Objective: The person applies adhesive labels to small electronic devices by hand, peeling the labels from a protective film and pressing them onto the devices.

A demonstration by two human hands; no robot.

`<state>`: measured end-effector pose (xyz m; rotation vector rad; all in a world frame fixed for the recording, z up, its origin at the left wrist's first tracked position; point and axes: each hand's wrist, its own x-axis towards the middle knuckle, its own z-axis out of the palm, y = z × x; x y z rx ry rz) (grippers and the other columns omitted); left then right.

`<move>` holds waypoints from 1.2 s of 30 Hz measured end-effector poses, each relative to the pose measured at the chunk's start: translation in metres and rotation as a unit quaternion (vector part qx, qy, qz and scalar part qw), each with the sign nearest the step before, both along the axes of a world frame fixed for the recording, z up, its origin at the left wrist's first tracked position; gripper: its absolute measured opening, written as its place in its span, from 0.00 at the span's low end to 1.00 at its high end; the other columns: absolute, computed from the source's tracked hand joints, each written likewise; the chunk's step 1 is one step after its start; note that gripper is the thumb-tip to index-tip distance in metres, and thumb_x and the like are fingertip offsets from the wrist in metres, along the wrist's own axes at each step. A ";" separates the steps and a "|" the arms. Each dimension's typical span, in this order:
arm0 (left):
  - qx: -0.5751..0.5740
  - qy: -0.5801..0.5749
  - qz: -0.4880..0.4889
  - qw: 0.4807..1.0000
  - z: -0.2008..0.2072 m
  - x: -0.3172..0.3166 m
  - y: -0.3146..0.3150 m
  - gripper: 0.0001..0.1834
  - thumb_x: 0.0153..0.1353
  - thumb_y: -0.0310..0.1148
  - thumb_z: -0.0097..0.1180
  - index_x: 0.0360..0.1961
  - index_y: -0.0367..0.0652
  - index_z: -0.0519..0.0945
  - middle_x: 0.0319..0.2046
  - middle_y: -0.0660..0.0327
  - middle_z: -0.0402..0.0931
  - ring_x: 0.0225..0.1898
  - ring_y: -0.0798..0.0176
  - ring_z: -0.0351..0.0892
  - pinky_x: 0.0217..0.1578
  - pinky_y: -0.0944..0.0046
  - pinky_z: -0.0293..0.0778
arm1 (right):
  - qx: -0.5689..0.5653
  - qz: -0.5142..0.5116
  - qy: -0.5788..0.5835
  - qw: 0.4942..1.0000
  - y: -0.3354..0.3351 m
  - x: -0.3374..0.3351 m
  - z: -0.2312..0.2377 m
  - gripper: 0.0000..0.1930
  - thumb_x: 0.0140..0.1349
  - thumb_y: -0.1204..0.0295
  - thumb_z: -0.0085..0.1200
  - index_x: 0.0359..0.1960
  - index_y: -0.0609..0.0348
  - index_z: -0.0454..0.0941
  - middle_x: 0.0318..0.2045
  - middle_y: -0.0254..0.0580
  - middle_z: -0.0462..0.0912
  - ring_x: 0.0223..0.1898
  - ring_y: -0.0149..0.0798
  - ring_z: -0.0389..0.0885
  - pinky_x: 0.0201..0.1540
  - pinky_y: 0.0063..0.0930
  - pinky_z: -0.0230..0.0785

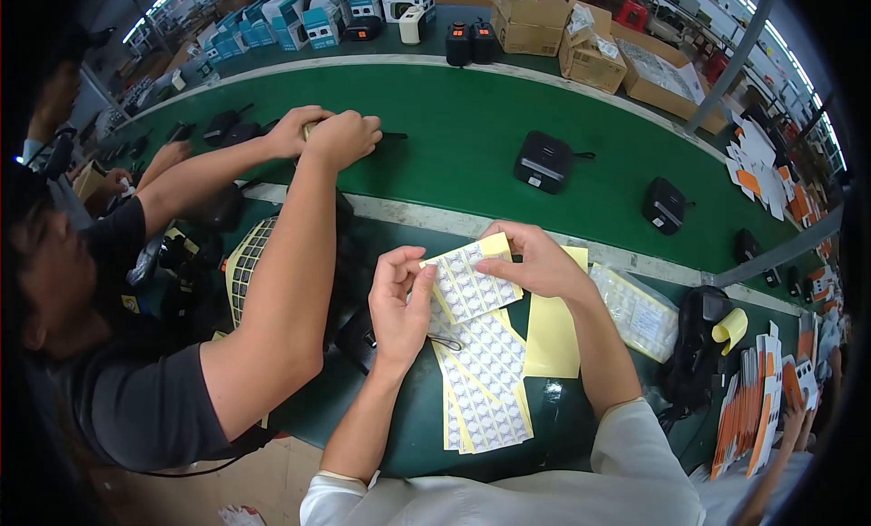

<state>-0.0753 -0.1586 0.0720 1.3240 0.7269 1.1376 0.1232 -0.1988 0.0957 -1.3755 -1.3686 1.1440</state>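
Observation:
A small sheet of printed stickers [474, 293] with yellow edges is held up in front of me. My right hand [531, 261] grips its upper right edge, thumb on the printed face. At the left edge, my left hand [397, 299] has its thumb and curled fingers closed on the sheet's border. Beneath lie several more sticker sheets [490, 417], fanned out on the green table. A plain yellow sheet [552, 340] is partly under my right forearm. Beside my left wrist sits a black device [357, 338] with a cord loop, partly hidden.
A green conveyor belt [435, 99] carries black box-shaped devices [544, 161]. To my left, a co-worker's hands [336, 134] work over the belt, one arm close to mine. A clear plastic packet [635, 313], black bag [697, 335] and orange-white cartons [748, 403] are at right.

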 end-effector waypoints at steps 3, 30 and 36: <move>-0.011 0.013 -0.008 1.000 0.001 -0.005 0.001 0.10 0.63 0.21 0.53 0.45 0.34 0.70 0.34 0.63 0.75 0.37 0.75 0.74 0.40 0.75 0.70 | 0.034 -0.012 0.065 0.997 0.001 -0.006 -0.001 0.09 0.58 0.69 0.61 0.30 0.63 0.76 0.26 0.33 0.79 0.28 0.23 0.75 0.28 0.21 0.65; 0.173 0.174 0.089 0.965 0.001 -0.008 0.003 0.05 0.56 0.21 0.58 0.34 0.33 0.76 0.33 0.56 0.77 0.36 0.62 0.80 0.38 0.67 0.75 | 0.046 -0.046 -0.019 0.998 0.002 -0.012 -0.001 0.08 0.55 0.78 0.61 0.34 0.64 0.74 0.30 0.35 0.79 0.32 0.24 0.78 0.34 0.18 0.71; 0.337 0.135 0.135 0.922 0.007 -0.003 0.002 0.06 0.54 0.17 0.56 0.33 0.34 0.75 0.36 0.50 0.75 0.40 0.53 0.78 0.40 0.62 0.74 | 0.017 -0.060 -0.070 0.996 0.003 -0.008 -0.001 0.08 0.55 0.77 0.61 0.32 0.64 0.74 0.27 0.35 0.80 0.30 0.23 0.77 0.31 0.18 0.70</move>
